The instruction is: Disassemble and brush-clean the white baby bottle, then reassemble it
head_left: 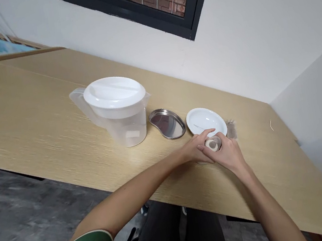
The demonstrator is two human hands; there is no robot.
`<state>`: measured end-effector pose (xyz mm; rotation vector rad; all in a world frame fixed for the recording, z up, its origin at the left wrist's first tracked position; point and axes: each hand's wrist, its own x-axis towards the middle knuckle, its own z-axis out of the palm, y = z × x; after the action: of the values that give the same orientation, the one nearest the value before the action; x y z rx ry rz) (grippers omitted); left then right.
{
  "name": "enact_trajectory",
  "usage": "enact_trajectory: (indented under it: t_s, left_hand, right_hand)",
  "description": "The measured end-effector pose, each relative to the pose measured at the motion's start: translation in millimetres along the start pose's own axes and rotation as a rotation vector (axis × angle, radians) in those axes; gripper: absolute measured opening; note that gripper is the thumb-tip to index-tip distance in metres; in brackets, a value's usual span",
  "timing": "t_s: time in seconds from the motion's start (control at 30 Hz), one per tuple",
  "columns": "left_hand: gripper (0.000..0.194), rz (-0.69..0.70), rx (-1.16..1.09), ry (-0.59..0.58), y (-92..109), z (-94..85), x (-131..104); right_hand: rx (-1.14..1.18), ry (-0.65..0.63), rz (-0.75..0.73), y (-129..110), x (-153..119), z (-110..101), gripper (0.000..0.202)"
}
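Both my hands are close together over the near side of the table, around a small round clear cup (213, 143) with something whitish inside. My left hand (198, 147) is closed against the cup's left side, its index finger reaching over the far edge. From the right, my right hand (229, 152) wraps round the cup, thumb across the near side. Most of the cup's body is hidden by my fingers. Just beyond my hands stands a white bowl (205, 117) with a thin, string-like line in it.
Left of the bowl lies a kidney-shaped metal tray (167, 123). A clear pitcher with a white lid (115, 93) stands farther left. A piece of coarse cloth (231, 129) pokes out right of the bowl. A short pale string (271, 125) lies on the wooden table (265, 152).
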<state>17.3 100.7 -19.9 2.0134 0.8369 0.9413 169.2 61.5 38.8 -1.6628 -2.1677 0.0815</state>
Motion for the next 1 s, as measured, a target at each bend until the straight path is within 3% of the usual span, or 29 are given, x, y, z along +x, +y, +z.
enact_trajectory:
  t_s: [0.07, 0.17, 0.27, 0.4, 0.5, 0.6, 0.73, 0.87, 1.0]
  left_hand:
    - [0.107, -0.004, 0.002, -0.002, -1.1, 1.5, 1.1]
    - [0.105, 0.004, -0.003, 0.02, 1.2, 2.3, 0.8]
    - [0.1, -0.028, -0.016, 0.078, 6.2, 2.5, -1.4]
    - [0.087, 0.003, -0.044, 0.143, 8.6, 6.1, -3.8]
    - [0.08, 0.06, -0.029, 0.134, 6.0, 9.1, -3.3]
    - [0.078, 0.086, -0.02, 0.128, 3.6, 9.7, -2.2]
    - [0.074, 0.051, 0.0, 0.121, 5.5, 8.0, -2.5]
    - [0.063, 0.043, -0.002, 0.148, 9.0, 7.4, -3.9]
    - [0.058, 0.045, -0.022, 0.16, 11.4, 6.5, -4.2]
  right_hand:
    - [0.006, 0.035, -0.061, 7.0, 3.3, 5.2, 0.053]
    - [0.092, 0.074, -0.268, 18.1, 7.7, 5.9, 0.042]
    - [0.268, 0.144, -0.454, 28.9, 13.7, -11.2, 0.032]
    - [0.441, 0.339, -0.37, 40.2, 26.3, -53.8, 0.027]
    - [0.48, 0.243, -0.294, 44.2, 37.3, -68.7, 0.031]
    - [0.524, 0.152, -0.177, 49.7, 45.8, -54.2, 0.04]
    - [0.466, 0.099, -0.028, 58.9, 49.4, -13.9, 0.05]
    - [0.365, 0.131, -0.066, 61.2, 47.2, 12.1, 0.048]
    - [0.277, 0.096, -0.072, 57.0, 45.0, 17.1, 0.04]
